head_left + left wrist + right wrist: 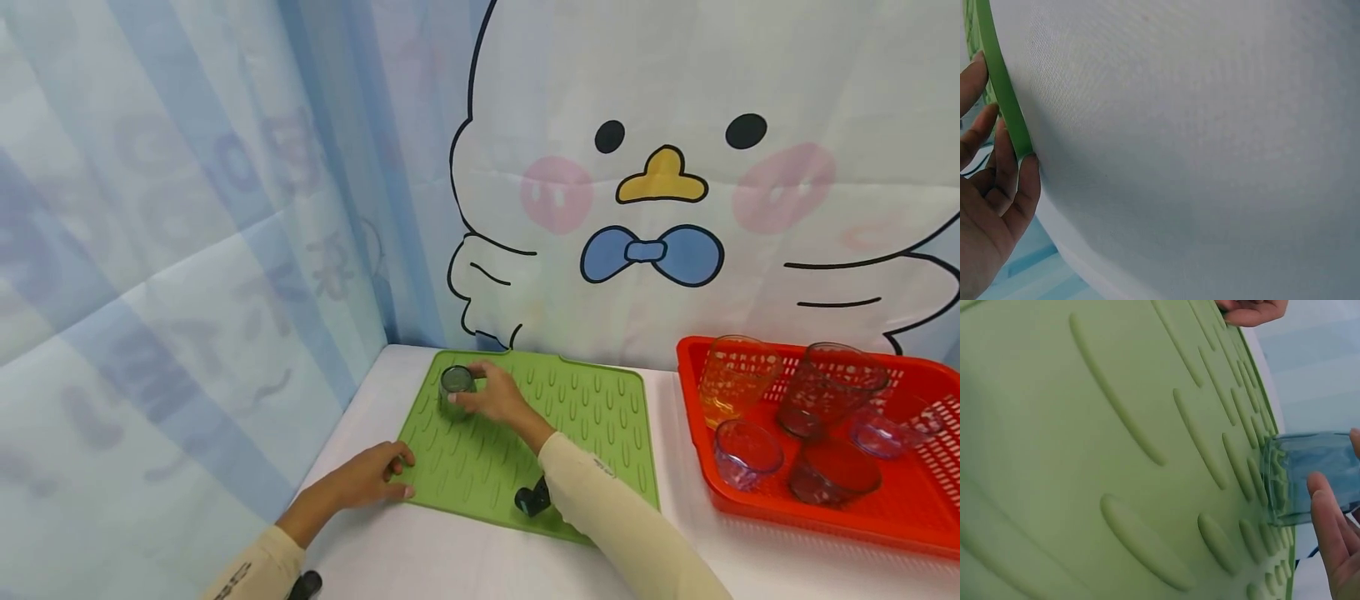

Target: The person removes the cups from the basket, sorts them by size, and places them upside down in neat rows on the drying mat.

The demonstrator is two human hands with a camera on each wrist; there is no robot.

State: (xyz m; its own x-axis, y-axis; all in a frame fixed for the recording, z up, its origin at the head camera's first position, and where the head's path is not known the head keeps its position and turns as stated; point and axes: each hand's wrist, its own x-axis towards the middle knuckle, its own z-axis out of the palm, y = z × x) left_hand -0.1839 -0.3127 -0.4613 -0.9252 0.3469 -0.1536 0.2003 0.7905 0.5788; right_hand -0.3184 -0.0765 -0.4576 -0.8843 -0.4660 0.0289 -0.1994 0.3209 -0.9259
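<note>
A small dark-tinted glass (456,400) stands near the far left corner of the green ridged mat (517,450). My right hand (495,392) reaches over the mat and holds the glass between thumb and fingers from its right side. In the right wrist view the glass (1297,478) looks clear bluish, one end against the mat's ridges, fingertips along its wall. At the mat's near left corner my left hand (371,477) touches the edge with loosely bent fingers. The left wrist view shows its fingertips along the green rim (1010,103).
A red plastic basket (701,467) on the right holds several glasses, among them an amber tumbler (738,379) and a purple-tinted cup (746,454). White cloth (420,550) covers the table. Curtains (225,292) hang at the left and back.
</note>
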